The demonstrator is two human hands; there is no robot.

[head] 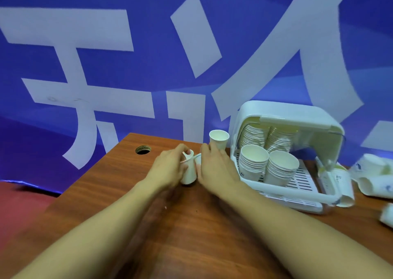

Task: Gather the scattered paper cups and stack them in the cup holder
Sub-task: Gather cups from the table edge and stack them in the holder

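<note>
My left hand grips a white paper cup near the middle of the wooden table. My right hand closes on a second paper cup right beside it, mostly hidden by my fingers. Another single cup stands upright just behind my right hand. The white cup holder, a box with its lid raised, stands to the right. Inside it are two upright stacks of cups and more stacks lying behind them.
Several printed paper cups lie scattered on the table right of the holder. One cup leans against its right side. A round cable hole is in the table's far left corner. A blue banner hangs directly behind.
</note>
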